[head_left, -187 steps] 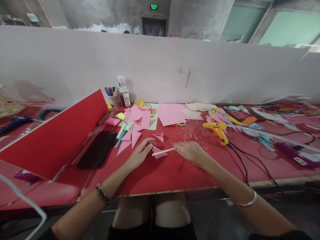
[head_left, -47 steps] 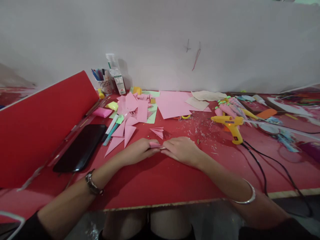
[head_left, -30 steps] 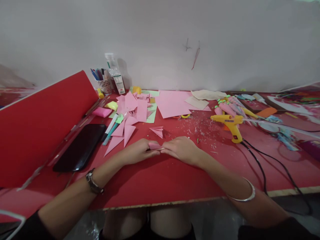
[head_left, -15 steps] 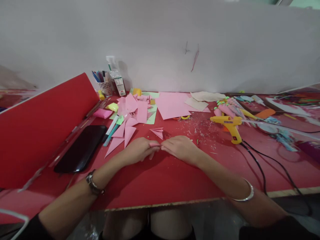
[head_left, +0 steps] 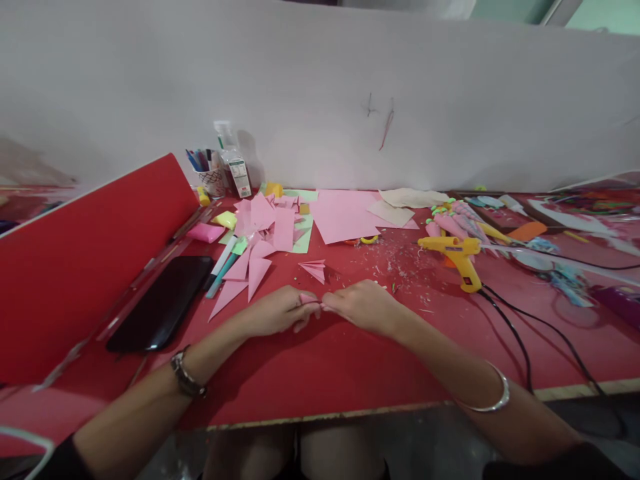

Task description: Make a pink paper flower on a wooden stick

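Observation:
My left hand (head_left: 277, 311) and my right hand (head_left: 361, 305) meet fingertip to fingertip on the red table (head_left: 320, 360). Both are closed on a small rolled pink paper piece (head_left: 309, 300), pinched between them. The thin stick seen earlier is hidden inside the roll or by my fingers. A folded pink paper shape (head_left: 314, 269) lies just beyond my hands. Pink paper triangles (head_left: 250, 270) lie to the left of it.
A yellow glue gun (head_left: 457, 257) with a black cord (head_left: 515, 333) lies at the right. A black phone (head_left: 163, 303) and a tilted red board (head_left: 90, 260) are at the left. Pink sheets (head_left: 343, 217), a pen cup (head_left: 210, 177) and a bottle (head_left: 231, 160) stand at the back.
Earlier my hands were apart, with a stick lying on a pink triangle. They came together and the paper is now rolled tight between my fingertips. The view has shifted slightly.

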The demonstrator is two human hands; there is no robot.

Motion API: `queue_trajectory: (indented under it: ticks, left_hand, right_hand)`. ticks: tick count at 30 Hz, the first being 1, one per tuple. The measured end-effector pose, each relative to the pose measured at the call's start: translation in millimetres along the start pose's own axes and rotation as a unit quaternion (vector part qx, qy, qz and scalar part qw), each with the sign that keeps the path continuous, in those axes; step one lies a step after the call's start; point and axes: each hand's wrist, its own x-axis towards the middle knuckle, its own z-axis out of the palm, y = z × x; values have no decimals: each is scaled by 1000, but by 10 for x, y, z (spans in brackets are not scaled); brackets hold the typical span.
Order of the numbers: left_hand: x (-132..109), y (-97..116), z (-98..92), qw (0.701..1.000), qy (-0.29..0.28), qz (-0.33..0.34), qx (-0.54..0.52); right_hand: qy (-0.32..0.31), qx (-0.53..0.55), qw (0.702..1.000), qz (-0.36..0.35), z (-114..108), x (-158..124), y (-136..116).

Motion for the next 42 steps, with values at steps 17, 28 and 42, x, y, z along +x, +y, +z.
queue_trajectory:
  ticks: [17, 28, 42]
  left_hand:
    - [3, 12, -72, 981, -83, -56, -168]
    - [39, -15, 68, 945, 64, 50, 316]
    - [-38, 43, -95, 992, -115, -41, -30]
  right_hand:
    - [172, -54, 981, -68, 16, 13, -17]
    - [-8, 199, 979, 31, -22, -37, 45]
    - [70, 7, 997, -26, 16, 26, -64]
